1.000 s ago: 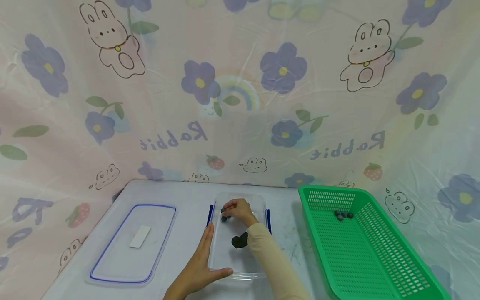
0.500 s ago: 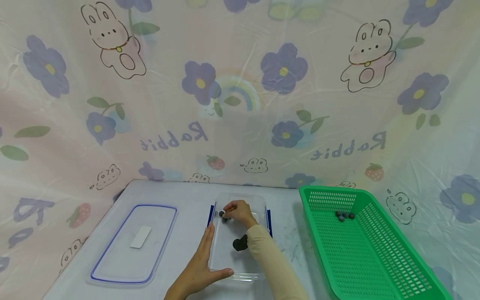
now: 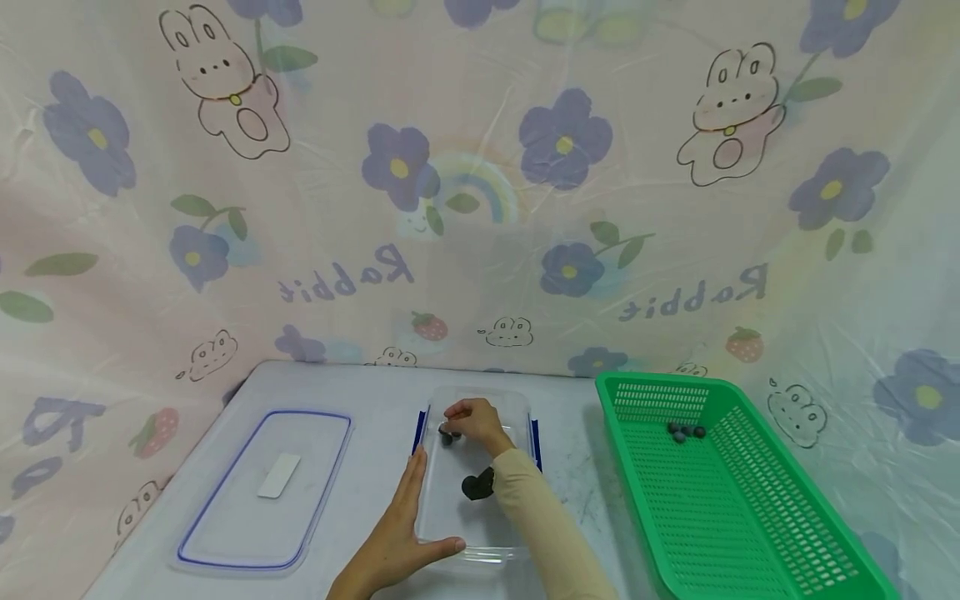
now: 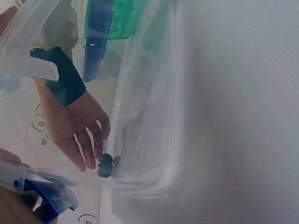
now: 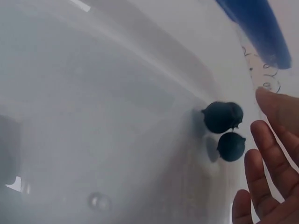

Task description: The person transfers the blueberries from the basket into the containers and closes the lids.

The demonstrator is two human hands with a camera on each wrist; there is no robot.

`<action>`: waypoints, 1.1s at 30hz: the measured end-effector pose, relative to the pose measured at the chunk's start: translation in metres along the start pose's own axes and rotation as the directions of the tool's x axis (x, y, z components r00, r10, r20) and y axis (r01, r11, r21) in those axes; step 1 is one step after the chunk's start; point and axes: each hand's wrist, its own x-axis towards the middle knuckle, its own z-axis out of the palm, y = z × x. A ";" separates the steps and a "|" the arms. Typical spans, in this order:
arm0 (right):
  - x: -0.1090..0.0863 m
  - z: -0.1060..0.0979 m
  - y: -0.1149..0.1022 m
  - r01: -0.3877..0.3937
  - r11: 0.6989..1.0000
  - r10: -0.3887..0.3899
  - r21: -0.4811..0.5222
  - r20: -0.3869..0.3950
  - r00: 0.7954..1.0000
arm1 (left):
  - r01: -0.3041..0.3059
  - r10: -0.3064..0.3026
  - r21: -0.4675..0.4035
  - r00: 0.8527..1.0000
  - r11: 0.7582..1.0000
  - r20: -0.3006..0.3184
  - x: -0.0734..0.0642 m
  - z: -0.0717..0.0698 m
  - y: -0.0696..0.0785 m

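Observation:
A clear plastic box [image 3: 450,527] with blue side latches stands in the middle of the table. Along its left side lies my left hand [image 3: 397,533], fingers straight and touching the wall, thumb stretched over the near corner. Inside the far left corner sit a few dark blueberries [image 5: 218,117], close together. My right hand [image 3: 480,423] reaches into the box just beside them. In the right wrist view its fingers [image 5: 275,165] are loosely bent, with a small gap to the berries and nothing held. The left wrist view shows these berries [image 4: 105,165] through the clear wall, below the right fingertips.
On the right stands a green plastic basket [image 3: 637,500] with several blueberries [image 3: 684,431] near its far end. To the left lies a clear lid [image 3: 225,533] with a blue seal and a white label [image 3: 279,476]. A patterned curtain [image 3: 480,208] hangs behind the table.
A blueberry at my right fingertips has been let go and now rests with the others in the far left corner. The right hand has barely moved; the left hand stays against the box.

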 end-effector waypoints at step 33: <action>-0.034 -0.039 -0.044 0.434 0.887 -0.431 -0.161 0.053 0.901 | 0.047 -0.047 -0.012 0.999 0.999 0.019 0.000 -0.001 0.003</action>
